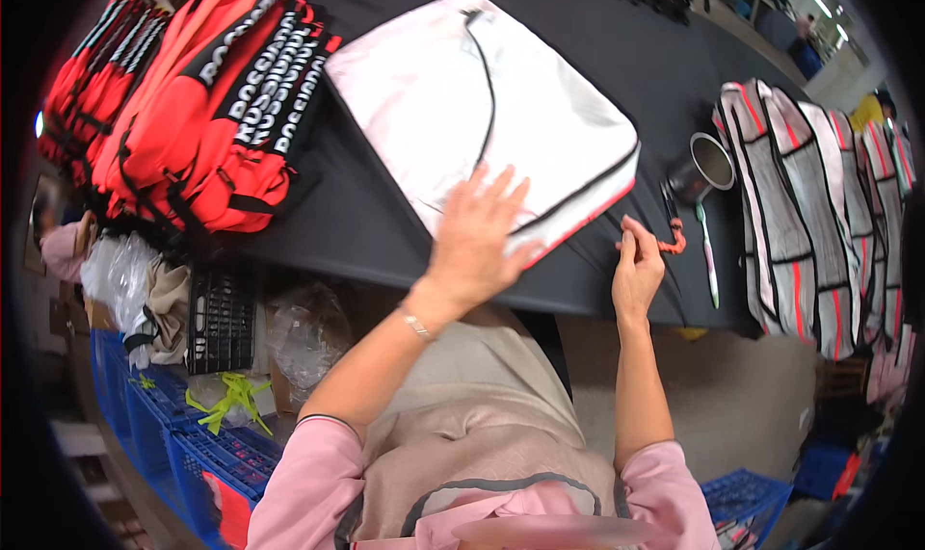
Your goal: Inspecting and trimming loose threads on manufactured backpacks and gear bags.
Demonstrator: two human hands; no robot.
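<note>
A large white bag (549,97), flat and roughly rectangular, lies at an angle on the black-covered table (308,247). A dark cord or zip line curves down its face, and black and red trim runs along its near right edge. My left hand (479,232) rests open on the bag's near corner, fingers spread. To the right of the bag, just above the table, my right hand (638,269) has thumb and fingertips pinched together; whatever they may hold is too small to make out. Beside those fingers lies a tool with a red wrapped handle (677,239), probably snips.
A metal cup (708,168) lies tipped by a white-and-green toothbrush-like stick (709,256). Red and black bags (207,117) are piled at the left, grey mesh bags (800,213) at the right. Blue crates (207,463) stand below the table's left side.
</note>
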